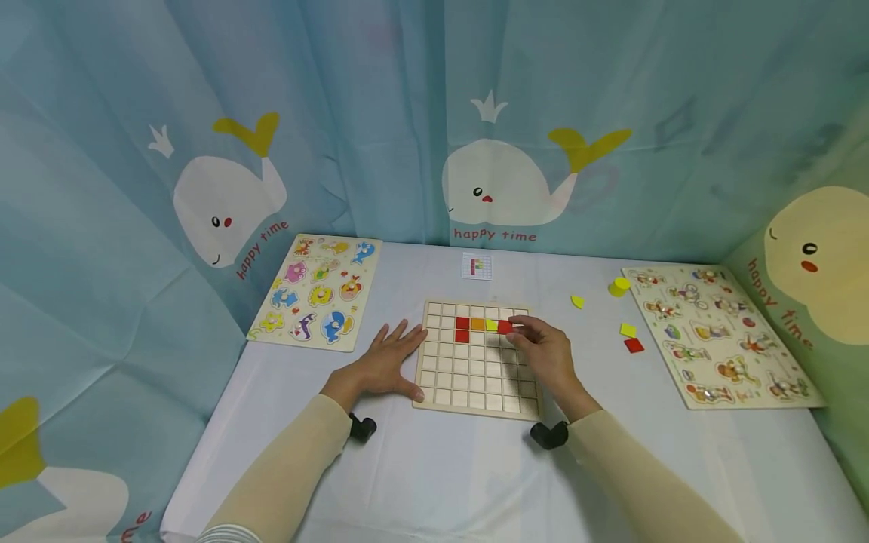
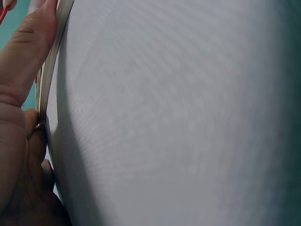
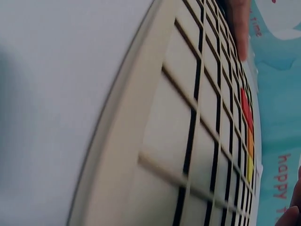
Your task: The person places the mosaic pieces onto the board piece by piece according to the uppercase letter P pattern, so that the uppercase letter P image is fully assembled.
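A wooden grid board (image 1: 468,382) lies flat on the table between the hands. In its upper rows sit two red tiles, one above the other, an orange tile (image 1: 478,324) and a yellow-green tile (image 1: 492,325). My right hand (image 1: 546,360) pinches another red tile (image 1: 505,327) at the right end of that row, fingertips close over the grid. Spread out at the board's left edge is my left hand (image 1: 382,367), its thumb near the lower corner. The left wrist view shows that thumb (image 2: 28,52) against the board's side (image 2: 52,61).
A small pattern card (image 1: 478,266) lies behind the board. To the right are a yellow quarter-round piece (image 1: 577,302), a yellow cylinder (image 1: 619,287), a yellow tile (image 1: 627,330) and a red tile (image 1: 634,345). Picture puzzles flank the table, left (image 1: 342,302) and right (image 1: 695,388).
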Tool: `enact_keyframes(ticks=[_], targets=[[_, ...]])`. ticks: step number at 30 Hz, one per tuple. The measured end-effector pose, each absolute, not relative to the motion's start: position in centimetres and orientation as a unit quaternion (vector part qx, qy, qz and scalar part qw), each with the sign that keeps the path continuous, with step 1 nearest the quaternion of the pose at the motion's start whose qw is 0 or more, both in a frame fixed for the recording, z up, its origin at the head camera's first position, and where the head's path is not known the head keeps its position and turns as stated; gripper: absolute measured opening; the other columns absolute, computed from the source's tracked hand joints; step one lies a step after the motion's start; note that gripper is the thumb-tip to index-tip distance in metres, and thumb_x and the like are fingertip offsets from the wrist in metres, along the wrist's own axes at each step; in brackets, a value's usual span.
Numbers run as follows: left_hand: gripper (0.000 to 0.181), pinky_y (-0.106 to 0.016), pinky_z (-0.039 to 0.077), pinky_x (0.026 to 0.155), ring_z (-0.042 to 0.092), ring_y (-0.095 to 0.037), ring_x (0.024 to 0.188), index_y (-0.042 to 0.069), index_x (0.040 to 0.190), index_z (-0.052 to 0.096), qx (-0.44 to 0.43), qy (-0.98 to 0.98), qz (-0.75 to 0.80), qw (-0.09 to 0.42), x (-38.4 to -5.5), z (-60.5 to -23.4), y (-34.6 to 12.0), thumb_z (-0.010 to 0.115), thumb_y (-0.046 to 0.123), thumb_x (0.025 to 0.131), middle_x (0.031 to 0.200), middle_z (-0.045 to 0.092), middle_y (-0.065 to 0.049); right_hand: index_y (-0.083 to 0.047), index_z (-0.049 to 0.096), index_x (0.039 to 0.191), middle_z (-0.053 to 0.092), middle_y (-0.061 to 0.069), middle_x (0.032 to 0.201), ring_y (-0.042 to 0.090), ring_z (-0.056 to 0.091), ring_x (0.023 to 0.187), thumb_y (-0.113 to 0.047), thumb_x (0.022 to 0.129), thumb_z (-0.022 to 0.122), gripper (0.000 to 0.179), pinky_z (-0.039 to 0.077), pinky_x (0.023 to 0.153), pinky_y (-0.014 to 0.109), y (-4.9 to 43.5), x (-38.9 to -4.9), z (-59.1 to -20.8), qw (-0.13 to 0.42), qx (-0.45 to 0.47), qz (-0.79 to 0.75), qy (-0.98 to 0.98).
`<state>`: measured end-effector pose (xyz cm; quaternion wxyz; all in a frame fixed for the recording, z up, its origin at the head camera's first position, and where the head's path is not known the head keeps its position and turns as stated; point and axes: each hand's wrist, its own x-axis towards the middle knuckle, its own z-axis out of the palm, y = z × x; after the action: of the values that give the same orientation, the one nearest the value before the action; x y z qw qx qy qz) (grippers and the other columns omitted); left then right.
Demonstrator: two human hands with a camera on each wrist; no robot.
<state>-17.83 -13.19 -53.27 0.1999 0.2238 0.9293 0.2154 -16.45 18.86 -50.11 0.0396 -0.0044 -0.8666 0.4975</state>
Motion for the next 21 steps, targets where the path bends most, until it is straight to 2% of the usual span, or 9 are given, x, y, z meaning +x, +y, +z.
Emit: enact_keyframes(ticks=[8, 14, 21], targets=[[0.132, -0.04, -0.01, 0.134, -0.006, -0.018, 0.166, 0.023, 0.171, 0.018, 0.22, 0.932, 0.21, 0.197, -17.8, -53.2, -13.2, 0.092, 0.062, 0.069, 0.178, 0.012, 0.006, -0.005, 0.075, 0.125, 0.078, 0.016, 0.105, 0.014, 0.069, 0.086, -0.008, 0.097, 0.076, 0.028, 0.052, 0.066, 0.015, 16.3, -16.7, -50.9, 0.015, 0.005, 0.508, -0.861], [0.132, -0.04, -0.011, 0.134, -0.005, -0.018, 0.166, 0.023, 0.171, 0.019, 0.222, 0.932, 0.208, 0.195, -17.8, -53.4, -13.2, 0.092, 0.063, 0.069, 0.178, 0.012, 0.007, -0.006, 0.077, 0.121, 0.079, 0.014, 0.101, 0.022, 0.072, 0.088, -0.008, 0.096, 0.077, 0.026, 0.054, 0.069, 0.018, 14.5, -16.7, -51.8, 0.01, 0.006, 0.488, -0.873], [0.132, -0.039, -0.01, 0.134, -0.006, -0.017, 0.165, 0.023, 0.171, 0.017, 0.225, 0.933, 0.203, 0.193, -17.8, -53.5, -13.3, 0.091, 0.064, 0.07, 0.178, 0.011, 0.007, -0.008, 0.077, 0.122, 0.08, 0.011, 0.102, 0.026, 0.073, 0.096, -0.01, 0.095, 0.078, 0.028, 0.059, 0.08, 0.034, 13.2, -16.3, -52.5, -0.005, 0.012, 0.454, -0.891]])
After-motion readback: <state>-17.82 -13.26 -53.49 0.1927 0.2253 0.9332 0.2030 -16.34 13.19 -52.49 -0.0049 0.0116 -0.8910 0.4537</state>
